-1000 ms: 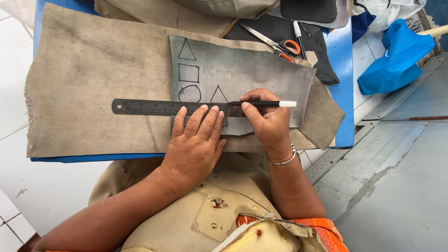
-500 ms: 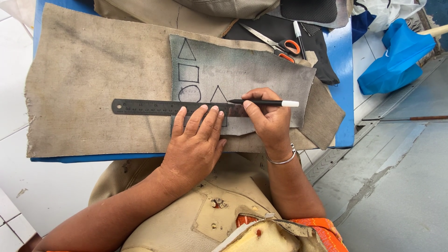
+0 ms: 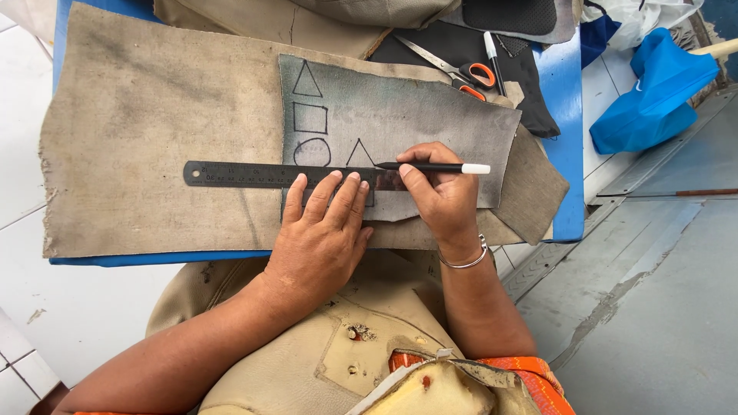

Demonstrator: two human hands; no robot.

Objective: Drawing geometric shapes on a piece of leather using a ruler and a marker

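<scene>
A blue board (image 3: 567,131) carries tan burlap cloth (image 3: 146,131) and black fabric (image 3: 530,84).

We see a dark, matt metal ruler (image 3: 261,174) on rough, woven tan cloth (image 3: 154,138). The grey patch (image 3: 415,115) looks smoother, faintly sheened. The blue bag (image 3: 653,92), upper right, is glossy plastic.

- Metal ruler (image 3: 254,174): right end hidden beneath the left hand (image 3: 323,230) and right hand (image 3: 442,200).
- Ruler markings: too small to tell.
- Scissors (image 3: 453,68): blade tips lay partly under folded fabric.
- Blue bag (image 3: 653,92): cut off at the right edge.
</scene>
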